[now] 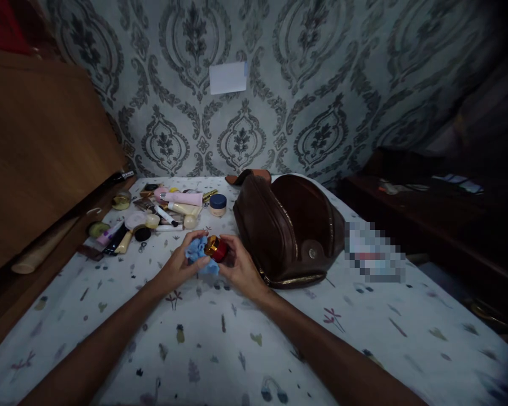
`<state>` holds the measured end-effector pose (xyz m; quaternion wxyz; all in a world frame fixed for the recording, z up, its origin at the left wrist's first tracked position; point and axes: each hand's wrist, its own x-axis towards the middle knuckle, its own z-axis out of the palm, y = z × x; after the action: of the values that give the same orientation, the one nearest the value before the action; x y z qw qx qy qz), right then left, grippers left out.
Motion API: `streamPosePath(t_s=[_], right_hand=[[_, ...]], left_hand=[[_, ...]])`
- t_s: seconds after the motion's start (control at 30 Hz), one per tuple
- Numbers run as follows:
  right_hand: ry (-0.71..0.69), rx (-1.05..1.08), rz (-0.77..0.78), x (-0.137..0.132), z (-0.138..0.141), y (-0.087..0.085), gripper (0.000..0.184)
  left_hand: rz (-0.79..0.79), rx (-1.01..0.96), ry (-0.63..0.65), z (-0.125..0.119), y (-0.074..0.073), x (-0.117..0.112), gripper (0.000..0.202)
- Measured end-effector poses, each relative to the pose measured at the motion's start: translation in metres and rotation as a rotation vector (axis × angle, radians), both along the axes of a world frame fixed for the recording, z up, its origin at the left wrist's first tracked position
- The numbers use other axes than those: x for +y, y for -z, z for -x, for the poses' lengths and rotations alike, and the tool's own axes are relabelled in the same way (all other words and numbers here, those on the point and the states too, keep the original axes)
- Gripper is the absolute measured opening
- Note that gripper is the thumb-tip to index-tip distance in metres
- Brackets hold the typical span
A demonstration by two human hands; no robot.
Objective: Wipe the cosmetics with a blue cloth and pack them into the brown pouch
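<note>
Head view: left fingers point(201, 263) pinch blue cloth point(195, 248), right fingers point(232, 242) curl snugly round red jar point(218, 250); best hold jar steady.

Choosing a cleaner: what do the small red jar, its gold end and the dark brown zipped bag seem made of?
Small red jar: perhaps glass or plastic, its surface glossy. Gold end: metal or metallised plastic, judging by bright highlights. Dark brown zipped bag: probably leather or imitation, given its soft sheen.
</note>
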<state>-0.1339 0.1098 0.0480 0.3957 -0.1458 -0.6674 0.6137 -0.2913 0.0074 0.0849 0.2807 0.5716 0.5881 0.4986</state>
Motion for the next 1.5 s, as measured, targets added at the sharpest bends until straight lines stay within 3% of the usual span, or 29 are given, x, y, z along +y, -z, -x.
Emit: streamPosePath(t_s=[0.13,0.4,0.6,0.93,1.2,1.5], right_hand=[[-0.031,0.001,0.115,0.002,-0.002,-0.004,0.053],[-0.294,-0.09,0.268,-0.001,-0.012,-0.019,0.045],[-0.327,-0.106,0.208,-0.005,-0.013,-0.018,0.051],[-0.265,-0.044,0.179,-0.017,-0.01,-0.017,0.054],[-0.177,-0.1,-0.034,-0.022,-0.01,-0.011,0.045],[-0.155,-0.192,-0.47,-0.023,-0.021,-0.021,0.043]], left_hand=[[-0.1,0.175,0.023,-0.001,0.002,-0.002,0.061],[-0.368,0.472,0.091,-0.003,0.0,-0.006,0.052],[-0.348,0.462,-0.011,-0.006,0.005,-0.009,0.04],[-0.262,0.289,-0.15,-0.015,0.008,-0.008,0.03],[-0.267,0.291,-0.149,-0.015,0.002,-0.008,0.034],[-0.1,0.246,-0.172,-0.019,-0.023,-0.006,0.023]])
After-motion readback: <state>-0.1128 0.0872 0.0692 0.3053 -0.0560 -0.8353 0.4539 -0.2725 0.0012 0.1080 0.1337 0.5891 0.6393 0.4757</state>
